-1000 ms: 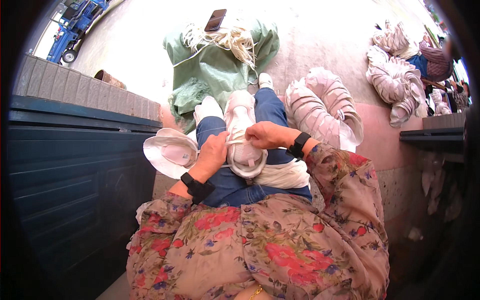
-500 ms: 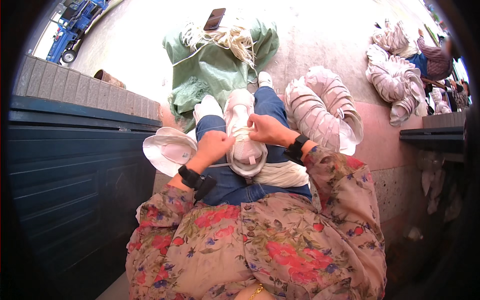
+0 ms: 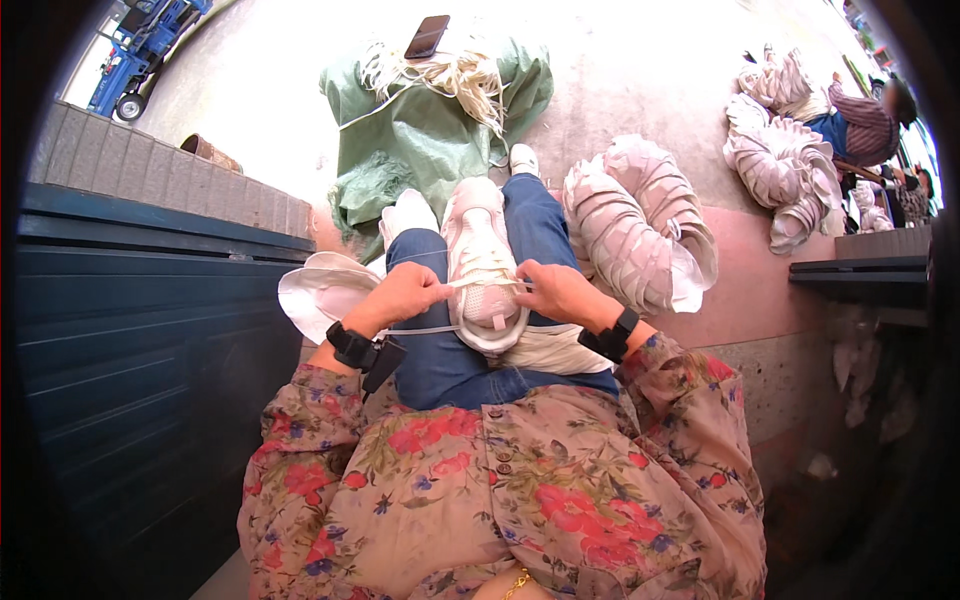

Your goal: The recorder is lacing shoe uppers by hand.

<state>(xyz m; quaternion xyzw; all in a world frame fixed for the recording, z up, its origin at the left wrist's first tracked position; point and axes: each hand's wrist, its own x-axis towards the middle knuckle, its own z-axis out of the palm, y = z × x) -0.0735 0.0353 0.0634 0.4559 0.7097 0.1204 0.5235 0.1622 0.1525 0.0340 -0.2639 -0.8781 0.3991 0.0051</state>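
Note:
A pale pink-white shoe upper (image 3: 490, 303) lies lengthwise across my lap, its opening toward my waist. Cream shoelace (image 3: 484, 262) zigzags over its middle in rows. My left hand (image 3: 415, 291) is closed at the upper's left edge, pinching one part of the lace. On the opposite edge my right hand (image 3: 562, 292) pinches the lace too, fingertips beside the lace holes. A stretch of lace runs taut across the upper between both hands. Beneath the upper, a bundle of cream laces (image 3: 555, 350) rests on my right thigh.
Beyond my feet, a green sack (image 3: 410, 130) bears a pile of cream laces (image 3: 470, 85) and a black phone (image 3: 428, 37). Stacked uppers (image 3: 635, 230) stand on the right; another loose upper (image 3: 325, 295) lies left. A dark blue panel (image 3: 150, 380) borders my left. Another person (image 3: 865, 125) sits far right.
My left hand has moved slightly left and my right hand a little right and down, leaving them farther apart. The lace between them now stretches straight across the upper.

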